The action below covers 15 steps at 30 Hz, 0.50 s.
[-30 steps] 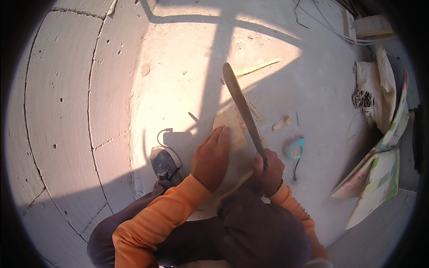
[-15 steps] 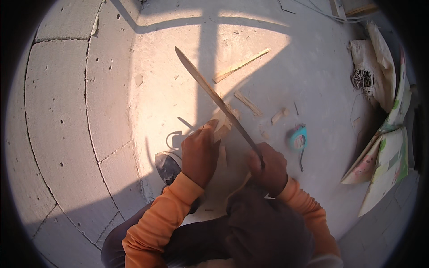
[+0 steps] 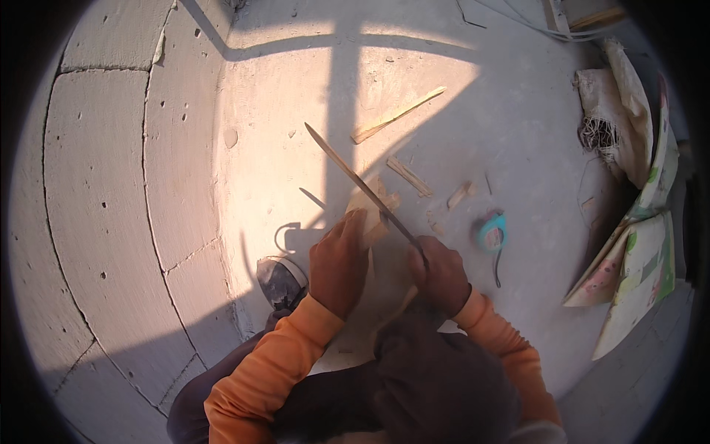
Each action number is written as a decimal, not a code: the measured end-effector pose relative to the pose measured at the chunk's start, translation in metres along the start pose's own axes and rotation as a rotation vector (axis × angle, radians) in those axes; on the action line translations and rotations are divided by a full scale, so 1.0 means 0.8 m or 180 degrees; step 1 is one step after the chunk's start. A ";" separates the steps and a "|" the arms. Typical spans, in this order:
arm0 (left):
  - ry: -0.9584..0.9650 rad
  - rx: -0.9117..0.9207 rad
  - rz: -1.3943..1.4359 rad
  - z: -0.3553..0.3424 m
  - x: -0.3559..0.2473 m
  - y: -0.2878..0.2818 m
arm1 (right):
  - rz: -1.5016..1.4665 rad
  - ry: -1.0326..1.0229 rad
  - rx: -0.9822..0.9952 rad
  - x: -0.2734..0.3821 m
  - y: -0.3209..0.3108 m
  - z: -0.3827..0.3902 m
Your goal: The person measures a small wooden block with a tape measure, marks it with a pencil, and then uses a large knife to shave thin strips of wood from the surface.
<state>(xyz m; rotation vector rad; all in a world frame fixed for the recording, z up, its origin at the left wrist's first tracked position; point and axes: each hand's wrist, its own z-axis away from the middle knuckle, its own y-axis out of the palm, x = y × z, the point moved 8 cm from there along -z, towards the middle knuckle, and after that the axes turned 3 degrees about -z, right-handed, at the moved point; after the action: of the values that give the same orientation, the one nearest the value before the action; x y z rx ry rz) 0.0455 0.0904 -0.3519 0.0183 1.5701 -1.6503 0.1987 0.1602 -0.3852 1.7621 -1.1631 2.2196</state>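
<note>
My right hand [image 3: 441,277] is closed round the handle end of a machete [image 3: 344,166], whose long dark blade slants up and to the left. Pale wood [image 3: 362,201] is held by its near end in my left hand [image 3: 339,265], fingers wrapped against it. The blade crosses over this wood, just beyond my left fingers; whether it touches cannot be told from here. My palms and the machete's grip are hidden.
Wood offcuts [image 3: 409,175] and a long split strip [image 3: 399,115] lie on the concrete floor ahead. To the right rests a teal tape measure [image 3: 492,232]. A torn sack [image 3: 600,111] and printed sheeting [image 3: 625,270] lie far right. A block wall [image 3: 103,222] borders the left, near my shoe [image 3: 279,283].
The machete's tip has come down and nearer, and its blade now lies lower across the wood. My left hand has shifted slightly right with the wood.
</note>
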 end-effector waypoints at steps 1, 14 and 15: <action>-0.0006 -0.0019 0.0004 0.002 0.002 0.001 | -0.0076 0.0147 0.0006 0.000 -0.001 0.002; 0.0160 0.0080 -0.0113 0.006 -0.004 0.004 | -0.0417 0.0494 -0.0229 0.001 -0.013 0.006; 0.0155 0.0122 -0.0114 0.005 -0.006 0.005 | -0.0375 0.0432 -0.0203 -0.016 0.001 0.006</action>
<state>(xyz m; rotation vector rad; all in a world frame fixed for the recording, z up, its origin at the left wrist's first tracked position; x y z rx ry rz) 0.0531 0.0901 -0.3520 0.0512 1.5835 -1.7192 0.2062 0.1619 -0.3966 1.5853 -1.0612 2.1709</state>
